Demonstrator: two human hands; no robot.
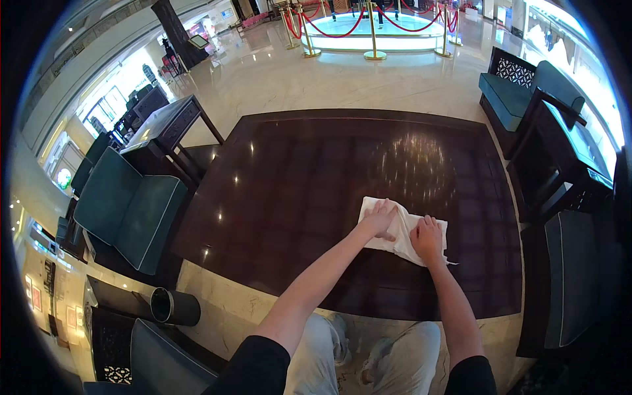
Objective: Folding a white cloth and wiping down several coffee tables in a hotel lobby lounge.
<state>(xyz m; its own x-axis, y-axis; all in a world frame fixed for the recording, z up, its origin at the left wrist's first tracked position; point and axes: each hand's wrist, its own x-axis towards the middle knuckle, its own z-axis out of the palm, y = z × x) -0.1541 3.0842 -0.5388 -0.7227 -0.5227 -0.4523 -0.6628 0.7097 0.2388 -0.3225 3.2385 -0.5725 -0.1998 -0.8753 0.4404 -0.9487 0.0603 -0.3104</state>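
A white cloth [406,232] lies spread, with some folds, on a large dark polished wooden table [296,197] before me. My left hand [379,219] rests on the cloth's left part with its fingers spread. On the right part, my right hand [426,238] presses down with its fingers close together and partly bent; whether it grips the fabric I cannot tell. A loose thread or frayed corner sticks out of the cloth beside my right wrist. The tabletop reflects ceiling lights.
Teal cushioned seats [148,212] flank the left side, and another seat [568,276] is on the right. A dark bin [175,306] stands on the marble floor at lower left. Beyond the table, gold posts [373,34] with red ropes ring a lit platform.
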